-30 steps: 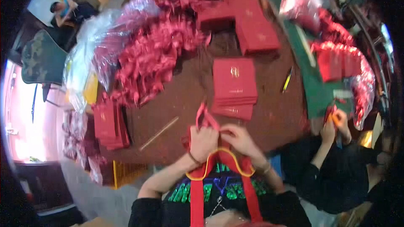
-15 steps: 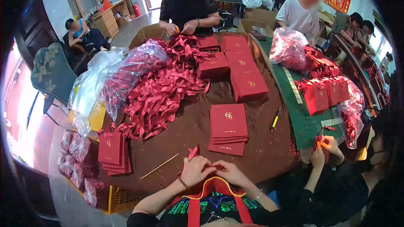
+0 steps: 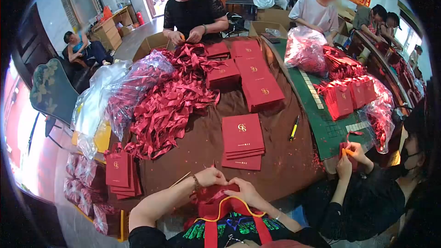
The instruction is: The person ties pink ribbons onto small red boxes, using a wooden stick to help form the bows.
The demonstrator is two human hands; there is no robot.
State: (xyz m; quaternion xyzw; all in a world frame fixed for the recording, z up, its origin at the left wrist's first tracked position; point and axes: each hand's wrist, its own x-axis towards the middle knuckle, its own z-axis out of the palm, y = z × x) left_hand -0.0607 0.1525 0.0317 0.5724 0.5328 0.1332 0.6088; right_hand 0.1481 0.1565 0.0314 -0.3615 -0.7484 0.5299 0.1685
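My left hand (image 3: 209, 177) and my right hand (image 3: 245, 192) are close together at the near edge of the table, fingers closed on a red paper bag (image 3: 211, 196). The bag is tilted against my red apron with yellow trim, and its lower part is hard to tell from the apron. A small dark tip sticks up beside my left fingers. Just beyond my hands lies a small stack of flat red bags (image 3: 242, 134) with gold lettering. A thin wooden stick (image 3: 179, 180) is partly hidden behind my left forearm.
To the left lie a heap of red ribbons (image 3: 167, 105), clear plastic bags (image 3: 98, 96) and bags with ribbon handles (image 3: 118, 170). Taller bag stacks (image 3: 262, 93) stand farther back. A yellow pen (image 3: 294, 128) lies right. Co-workers sit opposite and at my right (image 3: 351, 156).
The view has shifted slightly. My left forearm has swung across and covers more of the stick. More of the red bag now shows between my hands, and the ribbon end standing up there has dropped.
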